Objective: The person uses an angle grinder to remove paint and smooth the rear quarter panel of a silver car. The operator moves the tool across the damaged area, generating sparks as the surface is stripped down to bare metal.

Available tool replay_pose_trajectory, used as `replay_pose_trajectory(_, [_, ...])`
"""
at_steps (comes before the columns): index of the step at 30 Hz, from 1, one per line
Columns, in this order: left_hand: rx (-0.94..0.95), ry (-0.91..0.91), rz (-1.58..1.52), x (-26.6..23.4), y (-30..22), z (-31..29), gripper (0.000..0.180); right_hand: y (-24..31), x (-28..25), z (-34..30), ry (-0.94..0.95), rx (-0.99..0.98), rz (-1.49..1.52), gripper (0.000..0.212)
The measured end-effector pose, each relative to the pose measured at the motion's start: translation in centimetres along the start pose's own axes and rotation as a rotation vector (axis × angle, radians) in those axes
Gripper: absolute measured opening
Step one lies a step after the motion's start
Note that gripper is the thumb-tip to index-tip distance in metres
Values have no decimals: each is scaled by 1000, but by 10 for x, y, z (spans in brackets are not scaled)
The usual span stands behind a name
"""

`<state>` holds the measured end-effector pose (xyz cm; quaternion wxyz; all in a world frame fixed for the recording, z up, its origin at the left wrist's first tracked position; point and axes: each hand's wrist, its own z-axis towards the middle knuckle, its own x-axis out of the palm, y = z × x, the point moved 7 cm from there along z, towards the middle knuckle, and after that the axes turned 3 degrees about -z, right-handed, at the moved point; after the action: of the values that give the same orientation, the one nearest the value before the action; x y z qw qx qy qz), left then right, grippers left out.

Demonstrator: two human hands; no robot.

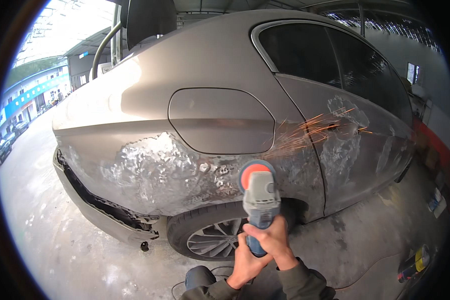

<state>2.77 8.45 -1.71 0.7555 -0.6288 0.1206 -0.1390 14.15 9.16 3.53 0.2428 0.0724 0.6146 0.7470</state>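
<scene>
Both my hands grip an angle grinder (262,197) with a blue body and grey head. My right hand (274,237) wraps round the body, and my left hand (247,261) closes round its rear end. The grinder's orange-red disc (256,169) meets the car's rear side panel (220,172) just above the wheel arch. Orange sparks (317,127) fly off to the right, across the rear door (342,155). Bare, scuffed metal (152,157) shows in a rough patch left of the disc, below the closed fuel flap (221,120).
The rear wheel (215,237) sits below the grinder. A bumper piece (100,210) hangs partly apart from the body at the left. A thin cable (372,267) runs over the concrete floor. A yellow-and-black can (414,262) lies at the lower right.
</scene>
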Motion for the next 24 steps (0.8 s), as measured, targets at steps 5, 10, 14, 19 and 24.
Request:
replay_pose_trajectory(5, [42, 76, 77, 13, -2, 7, 84, 3, -17, 1, -81, -57, 97, 29])
replay_pose_trajectory(10, [86, -5, 38, 1, -9, 9, 81, 9, -2, 9, -68, -106, 12, 42])
replay_pose_trajectory(14, [58, 67, 56, 10, -4, 7, 83, 3, -13, 3, -94, -45, 43, 42])
replay_pose_trajectory(19, [101, 45, 30, 6, -6, 13, 83, 7, -8, 10, -99, -108, 12, 37])
replay_pose_trajectory(24, [-2, 183, 95, 14, -6, 14, 83, -7, -21, 6, -143, -32, 122, 39])
